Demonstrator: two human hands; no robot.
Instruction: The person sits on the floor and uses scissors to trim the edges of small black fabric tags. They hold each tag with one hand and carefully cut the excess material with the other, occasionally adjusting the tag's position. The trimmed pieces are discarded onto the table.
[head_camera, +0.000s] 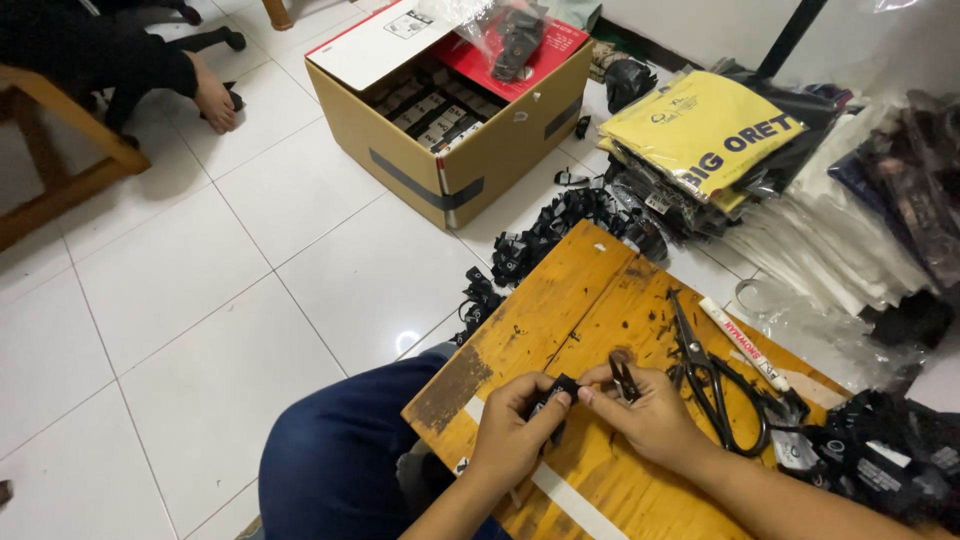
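Both hands pinch a small black label over the wooden surface (600, 300).
Left hand (510, 435) and right hand (650, 410) grip label (556, 393); it looks light, soft, best held by edges.

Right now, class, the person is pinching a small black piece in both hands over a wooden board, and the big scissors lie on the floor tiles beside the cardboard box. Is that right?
Not quite. The head view shows the big scissors lying on the wooden board, just right of the hands, not on the tiles by the cardboard box. The rest holds: left hand and right hand pinch the small black piece.
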